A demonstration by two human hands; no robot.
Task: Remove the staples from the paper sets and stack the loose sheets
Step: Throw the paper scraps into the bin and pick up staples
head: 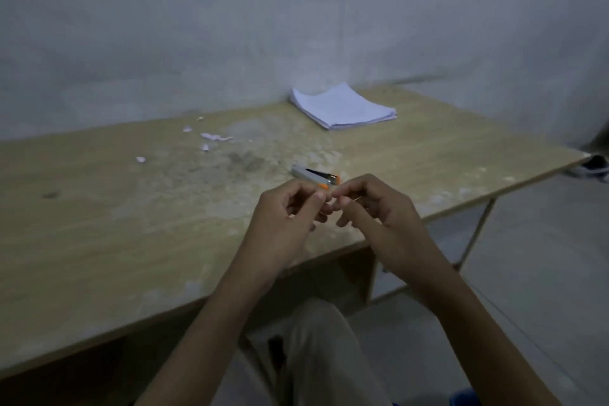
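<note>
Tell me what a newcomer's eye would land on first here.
The left hand and right hand meet fingertip to fingertip over the table's near edge; whether they pinch anything is unclear. Just beyond lies a grey and orange stapler, and a white paper stack sits by the far wall.

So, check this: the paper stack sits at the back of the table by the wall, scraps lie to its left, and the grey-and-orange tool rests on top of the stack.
One detail is wrong. In the head view the grey-and-orange tool lies on the bare table, nearer the person than the paper stack, not on it. The rest is right.
</note>
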